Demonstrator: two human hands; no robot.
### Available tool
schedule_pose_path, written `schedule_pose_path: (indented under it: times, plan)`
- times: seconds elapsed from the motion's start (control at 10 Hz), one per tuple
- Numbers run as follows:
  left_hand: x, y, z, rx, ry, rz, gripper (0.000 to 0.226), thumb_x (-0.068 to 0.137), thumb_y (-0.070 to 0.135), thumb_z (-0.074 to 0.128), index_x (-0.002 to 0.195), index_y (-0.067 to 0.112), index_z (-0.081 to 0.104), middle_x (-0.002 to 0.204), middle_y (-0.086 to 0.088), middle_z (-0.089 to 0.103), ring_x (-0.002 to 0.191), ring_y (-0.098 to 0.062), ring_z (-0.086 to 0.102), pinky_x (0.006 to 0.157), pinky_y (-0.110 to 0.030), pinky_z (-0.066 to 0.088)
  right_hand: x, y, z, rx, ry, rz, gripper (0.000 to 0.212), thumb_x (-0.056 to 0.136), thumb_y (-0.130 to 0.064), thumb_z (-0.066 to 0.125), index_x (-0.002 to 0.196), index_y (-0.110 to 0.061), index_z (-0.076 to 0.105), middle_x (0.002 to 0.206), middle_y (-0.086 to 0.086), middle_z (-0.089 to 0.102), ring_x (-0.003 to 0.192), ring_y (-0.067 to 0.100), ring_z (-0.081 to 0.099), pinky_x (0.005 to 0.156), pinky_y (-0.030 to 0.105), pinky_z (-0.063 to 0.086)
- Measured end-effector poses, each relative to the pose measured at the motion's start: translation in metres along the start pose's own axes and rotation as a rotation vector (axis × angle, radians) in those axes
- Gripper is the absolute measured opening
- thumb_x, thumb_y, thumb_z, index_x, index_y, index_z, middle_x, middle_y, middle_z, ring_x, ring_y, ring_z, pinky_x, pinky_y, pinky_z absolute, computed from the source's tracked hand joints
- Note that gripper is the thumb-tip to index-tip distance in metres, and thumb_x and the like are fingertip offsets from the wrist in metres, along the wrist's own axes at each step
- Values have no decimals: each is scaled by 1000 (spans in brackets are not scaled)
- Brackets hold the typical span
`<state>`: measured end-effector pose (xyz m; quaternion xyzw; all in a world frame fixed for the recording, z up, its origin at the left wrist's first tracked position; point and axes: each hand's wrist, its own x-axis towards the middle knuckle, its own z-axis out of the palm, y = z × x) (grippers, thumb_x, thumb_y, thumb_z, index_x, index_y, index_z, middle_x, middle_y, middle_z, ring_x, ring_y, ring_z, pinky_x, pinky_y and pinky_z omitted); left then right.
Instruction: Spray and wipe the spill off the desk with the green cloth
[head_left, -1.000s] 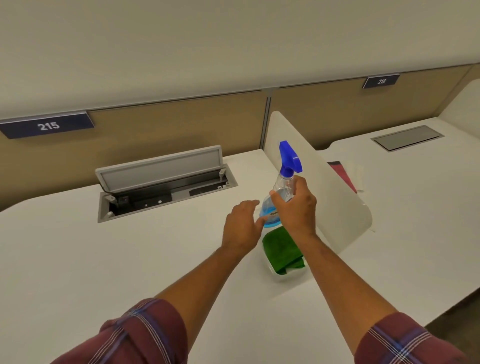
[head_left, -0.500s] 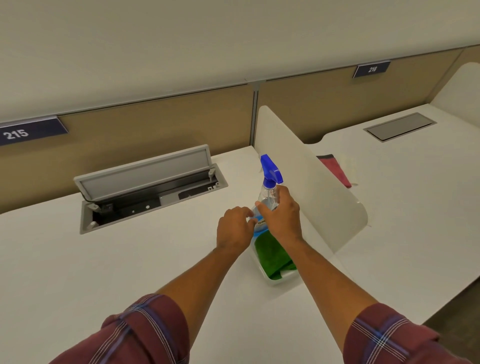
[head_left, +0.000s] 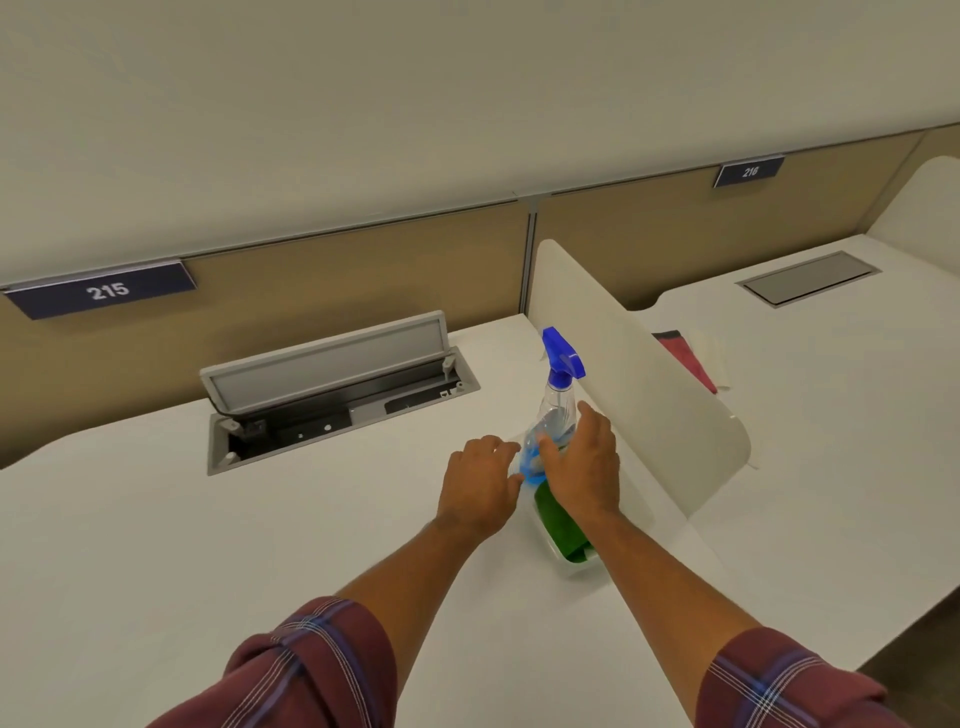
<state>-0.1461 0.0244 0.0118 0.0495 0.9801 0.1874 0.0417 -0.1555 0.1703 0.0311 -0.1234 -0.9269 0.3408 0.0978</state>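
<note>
**Both hands at the spray bottle, cloth waiting in its tray**

The spray bottle (head_left: 555, 415) stands upright just right of the frame's centre, at the far end of a shallow white tray (head_left: 569, 564) set against the foot of the white divider (head_left: 649, 395). The green cloth (head_left: 558, 522) lies folded in the same tray, partly hidden under the right forearm. The two supplies appear to be kept together there so that the working surface of the desk (head_left: 208, 545) stays free; no spill can be made out on it.

The right hand (head_left: 584, 462) is wrapped loosely around the bottle's lower body from the right, fingers spread and thumb toward the camera; whether the grip is fully closed cannot be told. The left hand (head_left: 480, 486) is held palm down, fingers curled and narrow, its fingertips touching or nearly touching the bottle's blue-tinted base. Both forearms are stretched forward from plaid sleeves at the bottom of the frame, converging on the bottle. The cloth is untouched, so spraying and wiping are judged not yet begun.
</note>
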Motion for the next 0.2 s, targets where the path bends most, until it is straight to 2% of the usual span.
schedule_pose_path:
  times: [0.1,0.2]
  plan:
    - [-22,-23,-18,34,30,-15,54,105,51,50,154,28,45,160,-1,49,146,-24,45,123,-43,33,-26,-8,-1,-106,133,-52,59,93,-37,80,137,-6,55,128,18,65,113,33,66,92,44,58]
    - [-39,-42,-31,52,79,-26,59,105,53,48,156,24,42,161,-2,48,148,-25,44,124,-44,32,-42,-15,3,-140,169,-99,54,92,-32,82,132,-4,59,125,22,68,110,37,67,89,48,58]
